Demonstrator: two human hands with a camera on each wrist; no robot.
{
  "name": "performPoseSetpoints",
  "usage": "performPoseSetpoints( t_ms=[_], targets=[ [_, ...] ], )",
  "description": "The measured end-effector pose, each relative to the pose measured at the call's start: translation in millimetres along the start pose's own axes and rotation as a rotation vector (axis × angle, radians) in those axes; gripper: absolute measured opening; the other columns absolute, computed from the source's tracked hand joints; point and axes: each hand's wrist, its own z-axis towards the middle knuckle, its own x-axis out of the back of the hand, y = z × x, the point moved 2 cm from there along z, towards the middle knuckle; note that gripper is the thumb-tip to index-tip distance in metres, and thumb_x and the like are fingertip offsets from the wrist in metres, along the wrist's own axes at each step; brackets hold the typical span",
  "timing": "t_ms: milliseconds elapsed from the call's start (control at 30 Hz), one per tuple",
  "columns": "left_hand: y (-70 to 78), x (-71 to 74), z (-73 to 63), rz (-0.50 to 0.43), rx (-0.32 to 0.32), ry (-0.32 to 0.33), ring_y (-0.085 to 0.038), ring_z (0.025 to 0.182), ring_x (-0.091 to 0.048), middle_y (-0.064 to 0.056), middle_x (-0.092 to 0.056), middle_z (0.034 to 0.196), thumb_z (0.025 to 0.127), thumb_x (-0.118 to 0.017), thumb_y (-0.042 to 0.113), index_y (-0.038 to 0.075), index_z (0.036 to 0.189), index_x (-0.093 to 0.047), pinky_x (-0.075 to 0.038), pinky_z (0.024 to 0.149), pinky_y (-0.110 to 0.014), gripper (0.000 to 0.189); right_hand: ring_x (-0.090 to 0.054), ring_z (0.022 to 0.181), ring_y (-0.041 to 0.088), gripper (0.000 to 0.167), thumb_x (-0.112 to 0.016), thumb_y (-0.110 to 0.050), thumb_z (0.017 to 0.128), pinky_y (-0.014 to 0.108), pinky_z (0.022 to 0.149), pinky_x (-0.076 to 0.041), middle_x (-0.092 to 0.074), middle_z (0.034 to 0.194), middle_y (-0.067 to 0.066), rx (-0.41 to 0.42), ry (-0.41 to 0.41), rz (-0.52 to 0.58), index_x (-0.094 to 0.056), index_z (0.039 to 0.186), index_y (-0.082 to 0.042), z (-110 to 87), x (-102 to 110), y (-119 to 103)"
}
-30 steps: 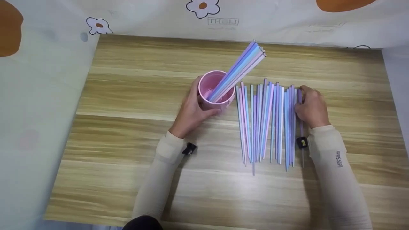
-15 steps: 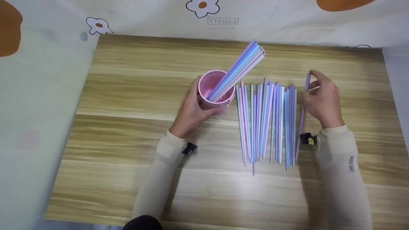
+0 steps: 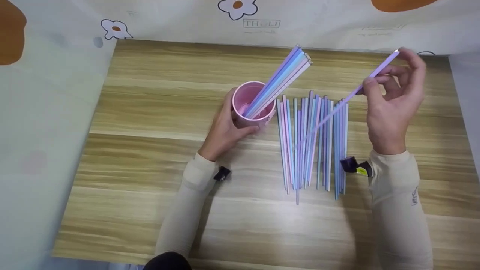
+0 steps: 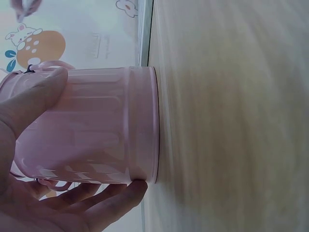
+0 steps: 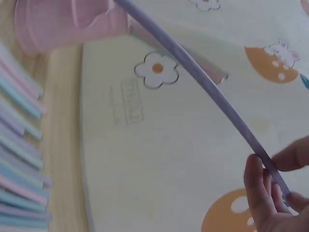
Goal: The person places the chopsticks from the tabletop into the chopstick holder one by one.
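My left hand point(image 3: 225, 133) grips a pink cup point(image 4: 87, 121) with ribbed sides and small side handles. The cup stands upright, its base at the table in the left wrist view. Inside it leans a bundle of pastel sticks point(image 3: 283, 78), tilted to the right. My right hand point(image 3: 398, 95) holds one long purple stick point(image 5: 207, 84) near its upper end, thumb and fingertips on it. That stick slants down to the left, passing over the row of loose sticks point(image 3: 325, 150) in the head view.
The loose sticks, pink, blue, purple and white, lie roughly parallel just right of the cup on the wood-grain table point(image 3: 150, 168). A flower-print sheet point(image 3: 180, 22) covers the wall behind the table's back edge.
My right hand has picked the purple stick from the right end of the row, lifted it up and back, and tilted it leftward. My left hand and the cup have stayed put.
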Motion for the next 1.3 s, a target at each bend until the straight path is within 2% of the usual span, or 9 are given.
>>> performPoseSetpoints(
  t_ms=[100,233,333,467,633,800,967,1133,1300],
  targets=[
    [0.0,0.3,-0.4,0.008,0.004,0.000,-0.013,0.136,-0.041,-0.004,-0.043,0.149,0.068,-0.092,0.016,0.015,0.155,-0.027,-0.031,0.115,-0.025,0.109,-0.052,0.068,0.028,0.051,-0.053,0.024,0.079,0.034,0.061,-0.058,-0.047,0.089,0.021,0.022,0.106,0.092,-0.050,0.125,0.004,-0.7,-11,-6],
    [0.0,0.0,-0.2,-0.002,0.018,-0.002,-0.012,0.136,-0.041,-0.001,-0.043,0.149,0.068,-0.092,0.018,0.019,0.155,-0.028,-0.031,0.114,-0.025,0.108,-0.050,0.068,0.028,0.055,-0.053,0.025,0.079,0.037,0.061,-0.058,-0.045,0.091,0.020,0.064,0.199,0.157,-0.043,0.129,0.005,-0.7,-22,-7],
    [0.1,-0.5,0.1,-0.013,0.030,-0.006,-0.011,0.136,-0.041,0.001,-0.043,0.149,0.068,-0.093,0.019,0.021,0.154,-0.028,-0.032,0.114,-0.026,0.107,-0.049,0.067,0.029,0.057,-0.052,0.026,0.079,0.040,0.061,-0.058,-0.044,0.091,0.020,0.110,0.236,0.190,-0.038,0.130,0.006,-0.8,-30,-8],
    [1.1,-0.2,-0.3,-0.017,0.036,-0.006,-0.011,0.136,-0.041,0.002,-0.043,0.149,0.068,-0.093,0.019,0.022,0.154,-0.028,-0.032,0.114,-0.026,0.108,-0.049,0.069,0.031,0.058,-0.051,0.027,0.079,0.043,0.061,-0.057,-0.044,0.089,0.022,0.170,0.246,0.214,-0.033,0.131,0.008,-1.3,-41,-8],
    [1.9,-0.4,0.7,-0.029,0.008,-0.001,-0.015,0.135,-0.042,-0.001,-0.044,0.148,0.067,-0.093,0.016,0.019,0.153,-0.029,-0.032,0.115,-0.030,0.108,-0.050,0.075,0.032,0.057,-0.053,0.027,0.078,0.042,0.064,-0.057,-0.045,0.092,0.022,0.211,0.187,0.175,-0.032,0.129,0.011,-5.4,-54,-3],
    [3.1,-0.6,1.1,-0.043,-0.028,-0.002,-0.021,0.133,-0.044,-0.005,-0.047,0.145,0.068,-0.092,0.011,0.014,0.152,-0.031,-0.034,0.114,-0.035,0.103,-0.052,0.080,0.032,0.056,-0.056,0.024,0.079,0.039,0.065,-0.058,-0.047,0.095,0.021,0.231,0.116,0.109,-0.033,0.129,0.011,-13.8,-61,13],
    [21.1,3.2,-2.7,-0.074,-0.017,-0.005,-0.030,0.134,-0.043,-0.015,-0.046,0.145,0.069,-0.089,0.005,0.006,0.151,-0.031,-0.032,0.116,-0.042,0.100,-0.052,0.084,0.033,0.056,-0.058,0.021,0.081,0.038,0.062,-0.057,-0.049,0.098,0.021,0.214,0.031,0.068,-0.033,0.130,0.009,-22.6,-68,34],
    [34.6,5.5,-4.8,-0.077,0.008,-0.015,-0.030,0.135,-0.043,-0.016,-0.045,0.146,0.070,-0.089,0.007,0.004,0.150,-0.032,-0.032,0.116,-0.042,0.099,-0.053,0.083,0.030,0.055,-0.058,0.018,0.083,0.038,0.062,-0.059,-0.050,0.099,0.018,0.171,-0.044,0.028,-0.033,0.130,0.007,-32.1,-75,49],
    [13.4,1.6,-1.0,-0.058,-0.014,-0.004,-0.026,0.135,-0.043,-0.010,-0.046,0.146,0.069,-0.091,0.011,0.012,0.152,-0.031,-0.032,0.116,-0.037,0.103,-0.056,0.085,0.029,0.054,-0.060,0.015,0.086,0.040,0.063,-0.060,-0.052,0.102,0.015,0.157,-0.113,-0.059,-0.034,0.132,0.007,-41.1,-82,57]
  ],
)
